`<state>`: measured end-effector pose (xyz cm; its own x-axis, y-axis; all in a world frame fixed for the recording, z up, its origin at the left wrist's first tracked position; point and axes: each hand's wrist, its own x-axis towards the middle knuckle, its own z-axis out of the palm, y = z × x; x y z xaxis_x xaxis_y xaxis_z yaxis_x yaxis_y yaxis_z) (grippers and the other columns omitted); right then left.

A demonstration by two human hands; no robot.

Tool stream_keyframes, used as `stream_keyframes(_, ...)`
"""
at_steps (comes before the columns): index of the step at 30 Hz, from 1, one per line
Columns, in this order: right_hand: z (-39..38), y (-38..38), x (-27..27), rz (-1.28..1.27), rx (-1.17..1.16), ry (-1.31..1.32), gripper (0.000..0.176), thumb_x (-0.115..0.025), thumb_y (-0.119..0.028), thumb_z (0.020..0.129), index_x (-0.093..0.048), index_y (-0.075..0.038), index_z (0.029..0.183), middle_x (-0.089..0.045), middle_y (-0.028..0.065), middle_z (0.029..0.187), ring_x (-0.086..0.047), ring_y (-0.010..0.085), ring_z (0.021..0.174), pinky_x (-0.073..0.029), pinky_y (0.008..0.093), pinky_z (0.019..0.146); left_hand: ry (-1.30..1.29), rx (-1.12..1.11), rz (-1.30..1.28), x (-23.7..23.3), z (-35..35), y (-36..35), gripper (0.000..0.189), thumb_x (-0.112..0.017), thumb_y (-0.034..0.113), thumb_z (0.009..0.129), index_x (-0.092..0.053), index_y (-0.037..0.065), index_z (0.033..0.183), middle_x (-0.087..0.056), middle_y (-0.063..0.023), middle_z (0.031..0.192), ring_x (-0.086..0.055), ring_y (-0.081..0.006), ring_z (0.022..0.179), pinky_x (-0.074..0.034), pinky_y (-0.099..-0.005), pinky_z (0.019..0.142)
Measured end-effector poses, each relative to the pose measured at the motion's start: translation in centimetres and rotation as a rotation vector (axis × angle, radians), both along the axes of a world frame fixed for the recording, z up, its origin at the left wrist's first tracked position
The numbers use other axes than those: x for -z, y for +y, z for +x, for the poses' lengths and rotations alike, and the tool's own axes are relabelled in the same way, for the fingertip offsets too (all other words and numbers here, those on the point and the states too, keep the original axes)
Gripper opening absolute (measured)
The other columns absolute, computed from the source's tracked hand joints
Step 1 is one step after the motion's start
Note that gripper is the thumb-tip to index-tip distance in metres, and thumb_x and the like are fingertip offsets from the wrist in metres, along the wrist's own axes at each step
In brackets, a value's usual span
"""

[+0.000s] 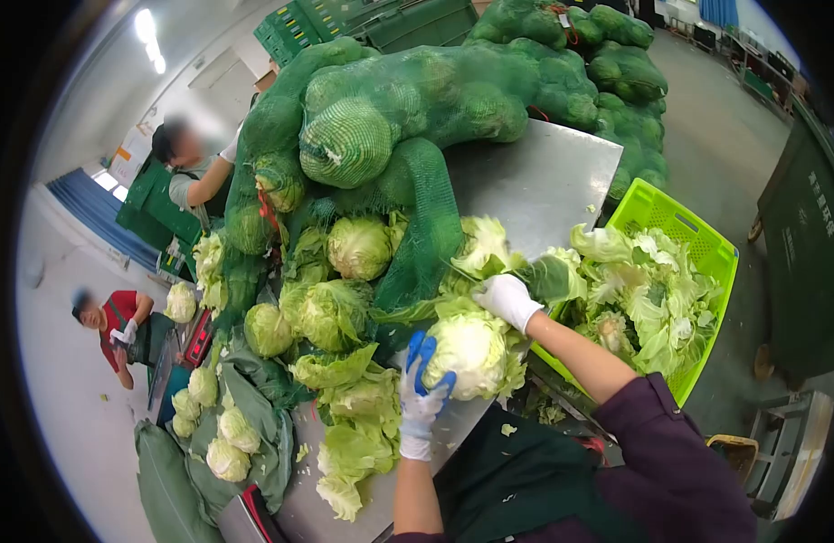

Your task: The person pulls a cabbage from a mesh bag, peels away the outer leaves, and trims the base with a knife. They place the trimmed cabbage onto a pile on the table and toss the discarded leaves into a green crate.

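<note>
A pale cabbage (467, 356) with its outer leaves partly off is between my two gloved hands, above the metal table. My left hand (423, 389), in a white glove with blue fingers, supports its left side with the fingers curved round it. At its upper right, my right hand (507, 301) in a white glove has its fingers closed on a green outer leaf (548, 278). More cabbages (360, 247) lie to the left, partly in a green net (426, 226). Loose leaves (354, 443) are piled left of my left hand.
A lime green crate (720, 271) full of leaves stands at the right. Filled net sacks (471, 81) are heaped on the metal table (544, 181). Trimmed cabbages (227, 459) lie at the lower left. Two people (118, 317) (189, 172) are at the left. A dark bin (810, 235) is far right.
</note>
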<state>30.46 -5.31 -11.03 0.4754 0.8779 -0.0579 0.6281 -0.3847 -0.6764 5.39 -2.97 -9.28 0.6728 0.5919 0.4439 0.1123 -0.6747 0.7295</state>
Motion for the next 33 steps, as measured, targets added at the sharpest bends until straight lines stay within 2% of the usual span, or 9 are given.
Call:
stream_keyframes(5, 7.0, -0.6, 3.8, 0.153, 0.258, -0.328, 0.02, -0.058, -0.018, 0.078, -0.07, -0.007, 0.068, -0.067, 0.0162, 0.073, -0.066, 0.0318, 0.066, -0.053, 0.0408, 0.066, -0.366, -0.085, -0.465, 3.7, -1.3, -1.6, 0.058, -0.068, 0.013, 0.085, -0.042, 0.001, 0.136, -0.041, -0.0123, 0.141, -0.043, -0.0237, 0.126, -0.035, -0.0343, 0.105)
stream_keyframes(9, 8.6, -4.5, -1.0, 0.245, 0.45, -0.315, 0.049, -0.065, -0.046, 0.082, -0.059, 0.001, 0.095, -0.066, 0.0211, 0.075, -0.066, 0.0363, 0.073, -0.053, 0.0429, 0.069, -0.54, -0.355, -0.667, 1.1, 2.7, -4.1, 0.055, -0.062, 0.021, 0.093, -0.038, 0.002, 0.139, -0.042, -0.0092, 0.138, -0.043, -0.0213, 0.123, -0.037, -0.0342, 0.104)
stream_keyframes(11, 5.5, -5.9, -1.4, 0.162, 0.205, 0.258, 0.07, -0.068, -0.056, 0.076, -0.055, 0.002, 0.112, -0.066, 0.0257, 0.089, -0.065, 0.0382, 0.088, -0.051, 0.0421, 0.078, -0.739, -0.364, -0.875, 3.3, 4.3, -4.3, 0.058, -0.063, 0.021, 0.092, -0.036, 0.002, 0.14, -0.042, -0.0088, 0.137, -0.043, -0.0199, 0.122, -0.038, -0.0338, 0.102)
stream_keyframes(13, -0.5, -6.7, 1.0, 0.491, -0.025, -0.221, 0.071, -0.071, -0.047, 0.079, -0.051, 0.001, 0.126, -0.066, 0.0206, 0.105, -0.065, 0.0298, 0.098, -0.049, 0.0359, 0.088, -0.673, -0.401, -0.864, 3.0, 5.3, -4.9, 0.06, -0.063, 0.024, 0.092, -0.034, 0.003, 0.141, -0.041, -0.0095, 0.138, -0.044, -0.0211, 0.122, -0.039, -0.0346, 0.102)
stream_keyframes(19, -1.2, -9.6, -2.4, 0.094, -0.13, 0.604, 0.069, -0.078, -0.035, 0.076, -0.05, 0.001, 0.127, -0.064, 0.0102, 0.098, -0.061, 0.0138, 0.069, -0.051, 0.0281, 0.063, 0.124, -0.34, 0.213, -3.4, 5.6, -2.9, 0.062, -0.068, 0.037, 0.081, -0.05, 0.009, 0.133, -0.038, -0.0212, 0.142, -0.042, -0.0371, 0.126, -0.034, -0.0466, 0.105)
stream_keyframes(25, 0.4, -8.7, -2.4, 0.224, -0.297, 0.686, 0.046, -0.07, -0.018, 0.079, -0.056, 0.001, 0.119, -0.063, 0.0057, 0.077, -0.055, 0.0079, 0.051, -0.048, 0.0234, 0.05, 0.234, -0.176, 0.268, -2.9, 7.1, -0.8, 0.056, -0.066, 0.035, 0.08, -0.054, 0.012, 0.13, -0.05, -0.0159, 0.132, -0.045, -0.0373, 0.121, -0.035, -0.0457, 0.103)
stream_keyframes(27, 2.3, -9.1, -1.8, 0.043, -0.108, 0.662, 0.034, -0.068, -0.015, 0.077, -0.062, -0.001, 0.108, -0.065, 0.0102, 0.076, -0.058, 0.0117, 0.056, -0.05, 0.0269, 0.055, 0.211, -0.181, 0.254, -2.1, 6.4, -0.5, 0.056, -0.066, 0.034, 0.081, -0.053, 0.011, 0.13, -0.05, -0.0162, 0.132, -0.046, -0.0368, 0.121, -0.035, -0.0454, 0.103)
stream_keyframes(29, 6.6, -8.1, 6.1, 0.244, -0.185, -0.03, 0.028, -0.066, -0.012, 0.078, -0.064, -0.004, 0.105, -0.068, 0.0161, 0.087, -0.064, 0.0252, 0.068, -0.053, 0.0336, 0.064, 0.118, -0.148, 0.211, -1.3, 5.3, 0.1, 0.056, -0.066, 0.032, 0.081, -0.053, 0.008, 0.13, -0.049, -0.0167, 0.133, -0.046, -0.0359, 0.121, -0.035, -0.045, 0.104)
stream_keyframes(33, 9.9, -9.7, 3.4, 0.076, 0.515, -0.071, 0.05, -0.072, -0.022, 0.077, -0.055, -0.001, 0.119, -0.066, 0.021, 0.1, -0.067, 0.0331, 0.088, -0.053, 0.0378, 0.079, 0.098, -0.131, 0.175, -0.7, 4.6, 0.0, 0.062, -0.068, 0.032, 0.08, -0.049, 0.003, 0.131, -0.049, -0.0182, 0.133, -0.045, -0.0359, 0.123, -0.034, -0.0439, 0.105)
